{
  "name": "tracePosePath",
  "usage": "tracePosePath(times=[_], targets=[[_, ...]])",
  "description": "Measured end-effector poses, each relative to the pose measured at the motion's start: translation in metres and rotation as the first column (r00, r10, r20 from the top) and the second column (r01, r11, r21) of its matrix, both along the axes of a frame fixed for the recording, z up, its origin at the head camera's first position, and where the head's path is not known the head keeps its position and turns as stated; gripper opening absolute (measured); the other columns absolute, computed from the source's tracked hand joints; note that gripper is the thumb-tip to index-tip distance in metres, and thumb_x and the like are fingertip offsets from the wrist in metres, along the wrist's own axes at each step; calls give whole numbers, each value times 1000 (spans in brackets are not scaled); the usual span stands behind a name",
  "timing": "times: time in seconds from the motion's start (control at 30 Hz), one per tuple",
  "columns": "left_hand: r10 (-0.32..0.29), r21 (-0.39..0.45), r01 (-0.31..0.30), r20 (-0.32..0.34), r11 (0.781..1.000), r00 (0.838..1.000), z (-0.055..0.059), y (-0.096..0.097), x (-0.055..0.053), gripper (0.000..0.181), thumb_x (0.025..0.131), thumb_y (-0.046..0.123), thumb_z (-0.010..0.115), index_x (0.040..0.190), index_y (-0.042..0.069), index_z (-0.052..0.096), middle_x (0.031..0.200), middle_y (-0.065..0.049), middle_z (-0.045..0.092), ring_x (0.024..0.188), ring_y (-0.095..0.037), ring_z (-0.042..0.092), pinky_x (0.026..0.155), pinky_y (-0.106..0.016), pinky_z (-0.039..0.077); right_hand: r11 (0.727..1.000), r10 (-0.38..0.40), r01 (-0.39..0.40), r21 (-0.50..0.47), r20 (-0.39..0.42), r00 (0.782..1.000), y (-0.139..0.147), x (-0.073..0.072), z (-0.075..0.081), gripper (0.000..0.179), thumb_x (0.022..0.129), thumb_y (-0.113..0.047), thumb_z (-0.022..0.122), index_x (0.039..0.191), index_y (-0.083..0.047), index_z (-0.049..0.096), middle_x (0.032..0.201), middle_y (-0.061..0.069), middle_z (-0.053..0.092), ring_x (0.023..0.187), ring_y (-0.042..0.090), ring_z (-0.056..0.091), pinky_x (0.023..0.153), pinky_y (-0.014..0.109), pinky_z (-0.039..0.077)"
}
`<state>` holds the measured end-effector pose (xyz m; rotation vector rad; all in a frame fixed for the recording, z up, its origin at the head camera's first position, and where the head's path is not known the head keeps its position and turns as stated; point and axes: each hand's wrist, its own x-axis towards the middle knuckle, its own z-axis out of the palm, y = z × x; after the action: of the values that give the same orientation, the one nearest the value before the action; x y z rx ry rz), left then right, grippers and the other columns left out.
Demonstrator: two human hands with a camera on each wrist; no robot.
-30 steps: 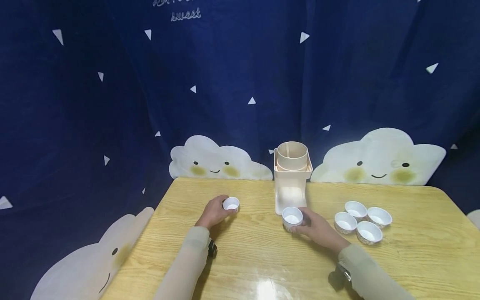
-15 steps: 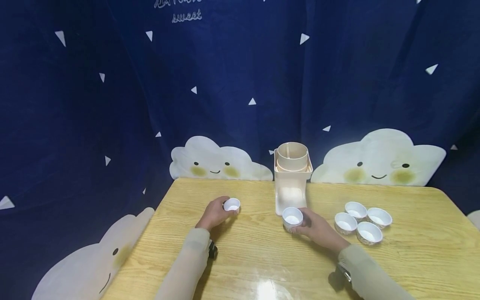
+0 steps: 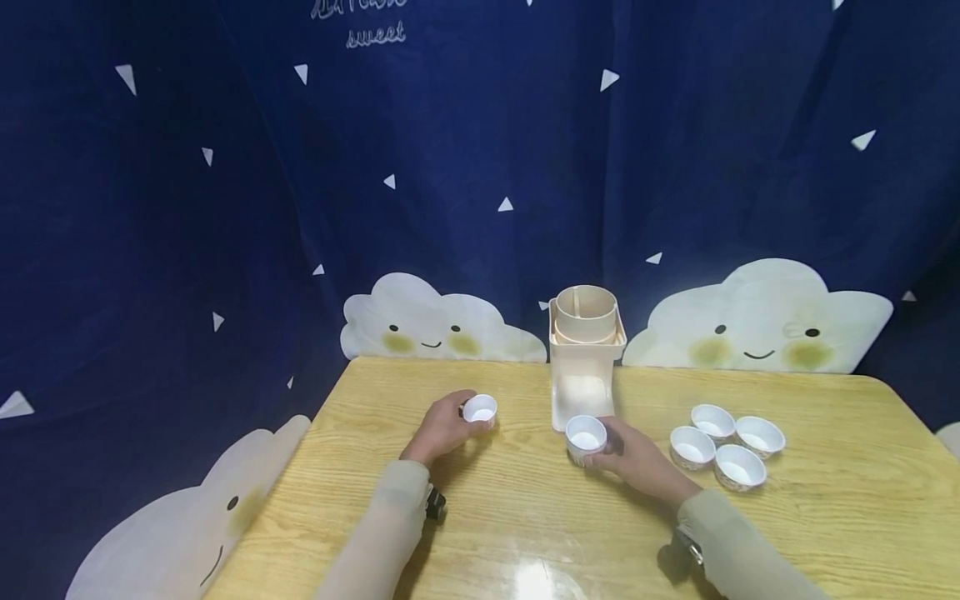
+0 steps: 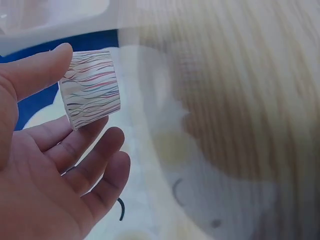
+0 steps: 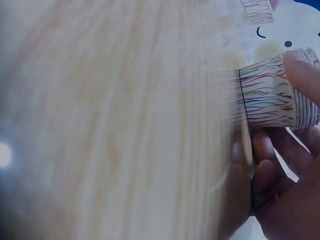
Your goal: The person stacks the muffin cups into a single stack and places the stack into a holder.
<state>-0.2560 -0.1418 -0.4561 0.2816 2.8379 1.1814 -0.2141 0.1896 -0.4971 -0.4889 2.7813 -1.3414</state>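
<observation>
Between thumb and fingers, my left hand [image 3: 444, 429] pinches a small white paper baking cup [image 4: 94, 89] with wavy coloured lines on its side. It is held above the table, left of centre. My right hand [image 3: 636, 458] grips a stack of nested baking cups [image 5: 270, 95] of the same pattern; several rims show layered in the right wrist view. The stack stands on or close to the table, just in front of a beige plastic holder [image 3: 583, 367] with a round tube on top. From the head view, both openings face up and look white inside.
On the right of the wooden table [image 3: 480, 533], several white baking cups stand grouped upright, among them a front cup [image 3: 740, 467] and a back cup [image 3: 713, 422]. A dark blue curtain [image 3: 465, 108] with clouds and triangles hangs behind the table's far edge.
My left hand has moved slightly right with its baking cup, toward the stack. The right hand and its stack have stayed in place.
</observation>
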Motion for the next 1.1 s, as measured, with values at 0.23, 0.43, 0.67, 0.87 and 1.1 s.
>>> tracePosePath(times=[0.23,0.43,0.67,0.87,1.1], targets=[[-56,8,56,-46,998,997,8,12,8,60,83,31,79,134,7,58,124,-11,66,102,-24,62,77,-31,51,1000,1,-1,3,5,1000,1,1,0,63,83,-38,78,134,-9,55,118,8,68,112,27,61,101,53,45],[-91,7,92,-86,996,992,13,22,10,58,82,30,80,132,10,60,122,-8,67,102,-22,59,79,-32,49,1000,-3,3,6,-3,1000,1,0,1,63,83,-37,78,133,-8,55,116,8,68,110,26,61,99,53,46],[-141,-17,140,-127,990,982,21,39,17,57,83,27,79,133,9,59,122,-7,67,102,-21,60,84,-32,49,1000,-10,10,10,-3,1000,1,0,3,63,83,-37,78,134,-9,55,119,10,68,114,30,61,102,58,45],[-167,-27,165,-139,986,976,25,54,22,60,82,25,79,135,5,58,120,-9,67,101,-21,61,84,-32,49,1000,-6,6,9,-2,1000,0,2,2,64,82,-37,79,134,-8,55,117,9,68,111,27,61,100,55,46],[-198,-38,194,-161,980,967,27,74,24,59,80,27,81,132,8,61,116,-6,68,100,-19,61,82,-26,48,1000,-7,7,3,1,1000,0,1,0,62,82,-36,79,133,-9,56,114,7,68,106,22,60,96,48,47]])
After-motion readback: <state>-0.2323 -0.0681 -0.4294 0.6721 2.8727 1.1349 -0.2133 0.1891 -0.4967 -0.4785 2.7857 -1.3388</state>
